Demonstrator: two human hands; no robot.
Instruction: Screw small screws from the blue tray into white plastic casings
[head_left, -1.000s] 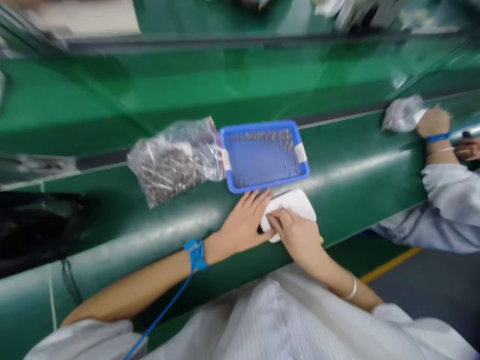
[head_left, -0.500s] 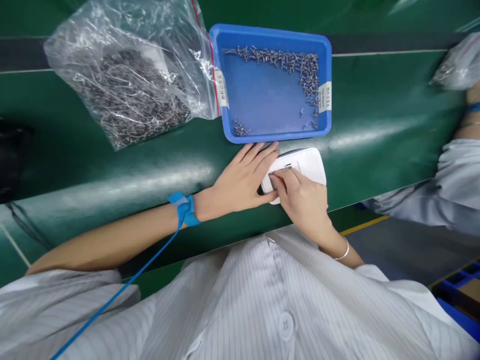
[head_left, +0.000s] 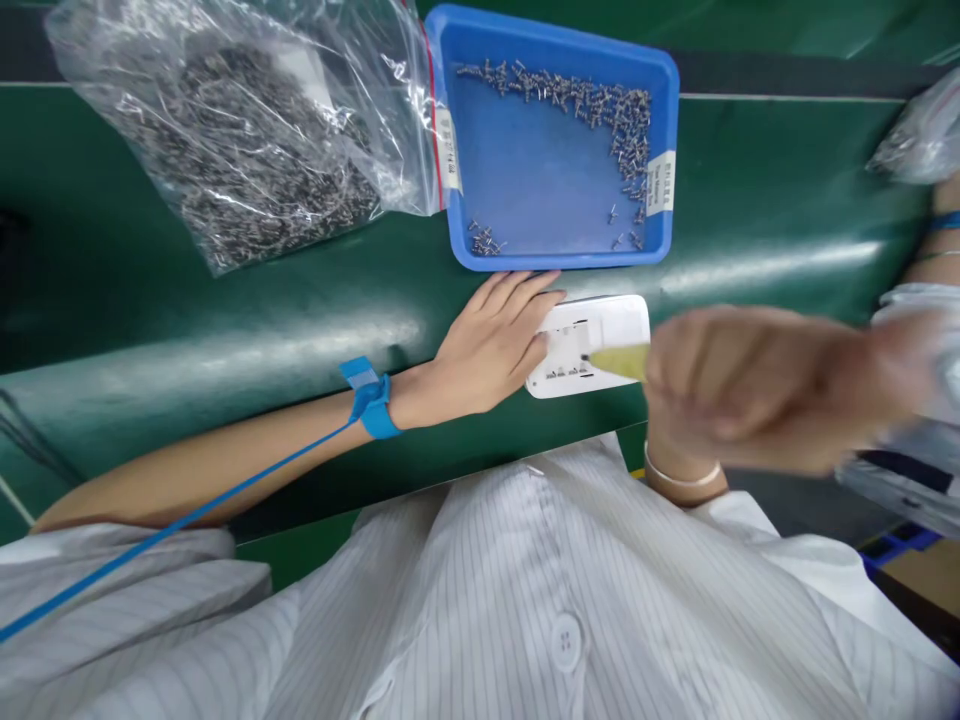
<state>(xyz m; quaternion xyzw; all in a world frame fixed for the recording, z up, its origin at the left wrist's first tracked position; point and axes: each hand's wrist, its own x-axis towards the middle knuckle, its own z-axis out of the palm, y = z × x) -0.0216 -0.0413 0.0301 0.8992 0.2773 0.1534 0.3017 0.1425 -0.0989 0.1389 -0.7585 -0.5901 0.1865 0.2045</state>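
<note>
A small white plastic device [head_left: 600, 335] lies on the green bench, just below a blue tray. My left hand [head_left: 491, 345], with a blue wrist strap on its wrist, rests flat against the device's left end and holds it steady. My right hand [head_left: 742, 385] is raised off the device to the right, blurred by motion, its fingers curled around a yellowish stick-like object [head_left: 619, 362] whose tip points at the device. The blue tray [head_left: 671, 120] holds several small metal screws along its far and right sides.
A clear zip bag full of small metal parts [head_left: 247, 140] lies left of the tray. At the right edge another person's sleeve [head_left: 919, 300] and a second bag [head_left: 919, 135] are in view. The bench's front edge runs along my striped coat.
My right hand has lifted off the white device and swung out to the right, now showing a yellowish object. My left hand stays on the device. The view has settled closer over the bench.
</note>
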